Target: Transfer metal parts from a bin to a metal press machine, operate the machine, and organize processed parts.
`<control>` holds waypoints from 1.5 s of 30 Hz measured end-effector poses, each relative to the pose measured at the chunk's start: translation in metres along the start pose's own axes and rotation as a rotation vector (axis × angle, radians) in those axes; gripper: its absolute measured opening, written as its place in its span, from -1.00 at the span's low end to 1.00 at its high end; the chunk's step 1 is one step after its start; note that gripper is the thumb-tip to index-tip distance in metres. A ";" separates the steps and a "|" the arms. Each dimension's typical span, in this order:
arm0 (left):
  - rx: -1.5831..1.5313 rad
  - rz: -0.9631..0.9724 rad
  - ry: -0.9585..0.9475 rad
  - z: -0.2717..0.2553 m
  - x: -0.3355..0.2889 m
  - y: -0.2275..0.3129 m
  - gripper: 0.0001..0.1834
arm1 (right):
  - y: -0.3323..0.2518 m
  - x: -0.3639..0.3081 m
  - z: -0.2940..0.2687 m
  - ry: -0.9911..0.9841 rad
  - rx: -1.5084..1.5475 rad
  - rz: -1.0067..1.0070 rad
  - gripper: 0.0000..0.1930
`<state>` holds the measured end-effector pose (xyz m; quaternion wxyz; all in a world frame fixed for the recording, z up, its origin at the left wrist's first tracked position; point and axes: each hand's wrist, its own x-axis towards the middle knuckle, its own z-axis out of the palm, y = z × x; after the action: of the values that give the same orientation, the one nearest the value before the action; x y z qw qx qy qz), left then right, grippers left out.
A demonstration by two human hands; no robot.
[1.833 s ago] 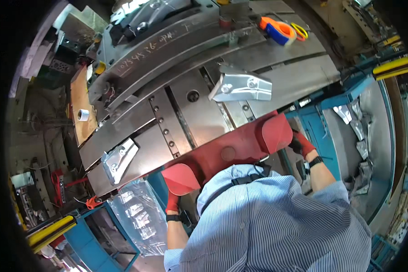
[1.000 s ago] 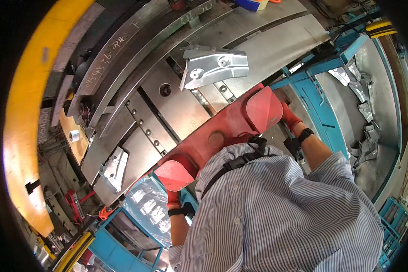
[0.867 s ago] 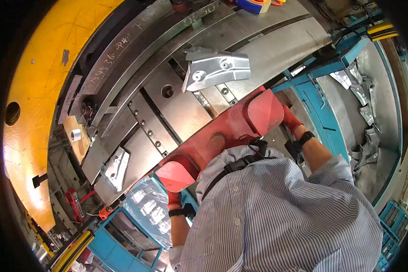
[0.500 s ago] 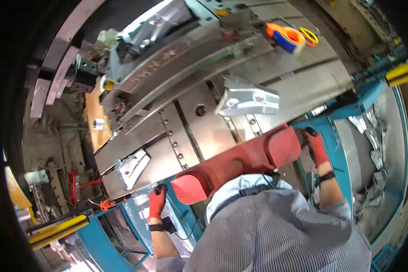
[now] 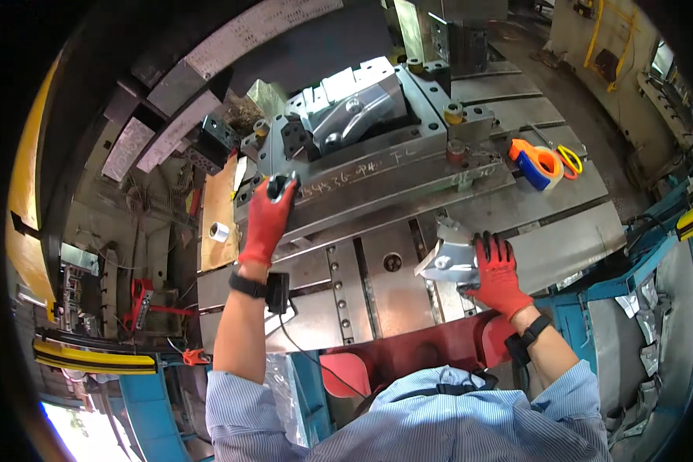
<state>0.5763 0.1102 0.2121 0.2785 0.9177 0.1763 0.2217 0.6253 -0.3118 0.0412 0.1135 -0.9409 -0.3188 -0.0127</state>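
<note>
Bracket (image 5: 448, 260), silver, right of centre in the frame, over the near half of the bench (image 5: 558, 266). Right hand (image 5: 500, 276), red glove, dark fingertips: grip closed on the bracket's right end, palm covering that end.

Left hand (image 5: 266, 223), left of centre, raised at the left end of the die (image 5: 393, 173). Fingers curled; cannot tell whether that grip holds anything.

Room: bare plate between the hands and to the right of the right hand. The die's long front wall bounds the space above; the red panel (image 5: 431, 343) runs along the near edge, just in front of the striped shirt (image 5: 439, 412).

Surface: grey metal, dark slots, one round hole (image 5: 392, 262). Formed part (image 5: 362, 112) sits on the die, top centre. Tape rolls (image 5: 533, 171), orange and blue, upper right, yellow loops (image 5: 577, 158) beside them. White roll (image 5: 219, 232) on a wooden board (image 5: 214, 202), left. More metal parts (image 5: 648, 358) in a trough, far right.

Hard to make out: left forearm (image 5: 239, 331) and its black wrist box (image 5: 278, 292) cover the bench's left end; the plastic sheet (image 5: 283, 393) below is partly behind the sleeve. Rim dark, bent; lower-left corner glares white.
</note>
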 end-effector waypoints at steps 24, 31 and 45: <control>0.276 0.269 0.458 0.053 0.080 0.018 -0.74 | 0.012 0.012 0.015 -0.050 -0.040 -0.041 0.16; 0.157 0.142 0.383 -0.029 -0.044 0.008 -0.68 | 0.010 0.006 0.026 -0.069 -0.036 -0.043 0.26; 0.573 -0.513 -0.424 -0.124 -0.187 -0.190 -0.50 | 0.003 0.010 0.024 -0.017 -0.018 -0.077 0.30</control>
<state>0.3188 0.2293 0.1346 0.0888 0.9097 0.3917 -0.1059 0.6343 -0.3027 0.0180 0.1016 -0.9291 -0.3554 -0.0119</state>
